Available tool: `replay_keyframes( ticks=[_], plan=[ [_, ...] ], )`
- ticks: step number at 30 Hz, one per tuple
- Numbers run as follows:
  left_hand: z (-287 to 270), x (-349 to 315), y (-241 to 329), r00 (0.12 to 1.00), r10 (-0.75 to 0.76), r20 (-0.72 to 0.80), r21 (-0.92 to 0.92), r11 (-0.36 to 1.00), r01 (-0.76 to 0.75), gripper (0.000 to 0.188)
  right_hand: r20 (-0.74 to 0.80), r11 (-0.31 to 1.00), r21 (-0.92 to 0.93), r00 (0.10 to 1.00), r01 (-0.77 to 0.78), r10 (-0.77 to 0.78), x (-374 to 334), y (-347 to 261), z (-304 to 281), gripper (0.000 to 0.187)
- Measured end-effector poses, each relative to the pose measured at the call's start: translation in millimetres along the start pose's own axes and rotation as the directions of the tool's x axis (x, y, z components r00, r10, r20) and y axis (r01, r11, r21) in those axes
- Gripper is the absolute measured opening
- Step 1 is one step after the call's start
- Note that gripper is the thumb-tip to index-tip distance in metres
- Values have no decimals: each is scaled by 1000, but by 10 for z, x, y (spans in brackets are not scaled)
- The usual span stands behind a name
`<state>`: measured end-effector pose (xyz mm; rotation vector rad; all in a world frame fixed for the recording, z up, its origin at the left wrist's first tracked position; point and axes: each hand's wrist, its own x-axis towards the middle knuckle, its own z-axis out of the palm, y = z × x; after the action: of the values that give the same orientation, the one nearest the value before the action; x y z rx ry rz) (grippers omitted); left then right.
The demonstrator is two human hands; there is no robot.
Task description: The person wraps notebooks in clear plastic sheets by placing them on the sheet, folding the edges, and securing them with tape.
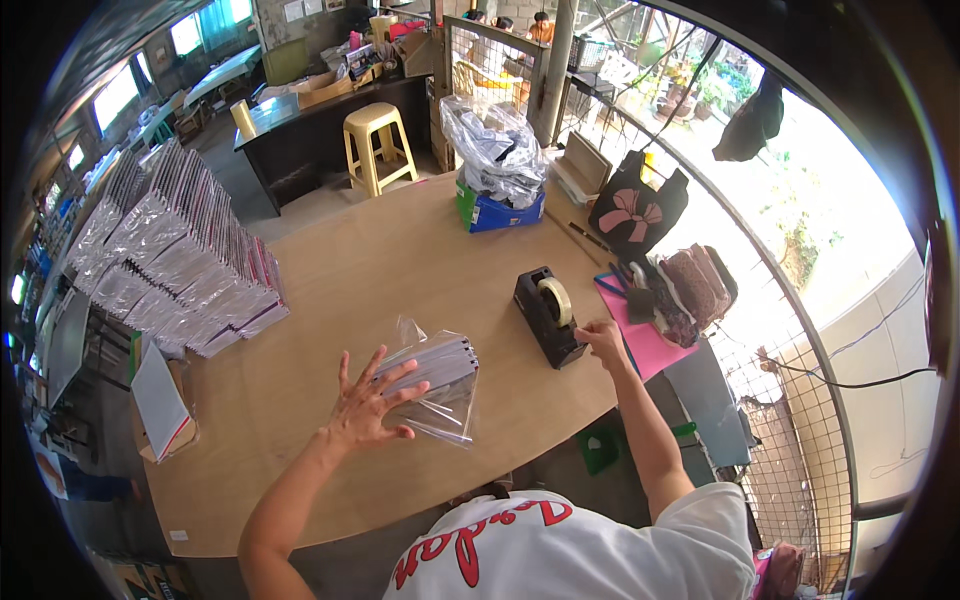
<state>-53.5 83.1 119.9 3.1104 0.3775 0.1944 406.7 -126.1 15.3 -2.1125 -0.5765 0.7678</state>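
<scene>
Steady the pack (443, 362) with the spread, empty left hand (366, 408); draw tape (565, 300) straight with the curled right hand (602, 342), its hold unclear.

At the left grip (376, 402), a clear sleeve (447, 412) wraps a pale lilac-grey pad (438, 358) dotted black along one edge. Beside the right grip (600, 340), a black tape dispenser (545, 325) carries a cream roll (556, 300); to that grip's right lies a bright pink sheet (655, 350), and farther beyond it a black bag (668, 200) shows a pink bow motif. Tan tabletop (225, 410) spreads around the left grip.
</scene>
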Motion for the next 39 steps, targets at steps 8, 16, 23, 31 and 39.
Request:
replay_keyframes(
  ticks=[8,16,23,31,39],
  plan=[
    [-166,45,56,997,-11,74,-28,1000,13,74,326,203,887,873,-415,363,-454,788,560,17],
    [-78,-44,-58,995,-2,95,-116,993,13,73,324,524,851,776,11,-542,-1273,-1289,1062,79],
    [-117,4,-51,996,26,84,-26,999,-24,78,576,642,-119,579,757,-577,-1135,-2386,1791,117],
    [192,14,181,964,-106,-243,39,992,119,64,425,689,-280,730,669,-535,-1265,-2355,1297,120],
    [-695,574,200,754,-596,-276,-883,468,47,63,351,349,-136,374,927,-858,-1524,-1725,1092,73]
  ],
)
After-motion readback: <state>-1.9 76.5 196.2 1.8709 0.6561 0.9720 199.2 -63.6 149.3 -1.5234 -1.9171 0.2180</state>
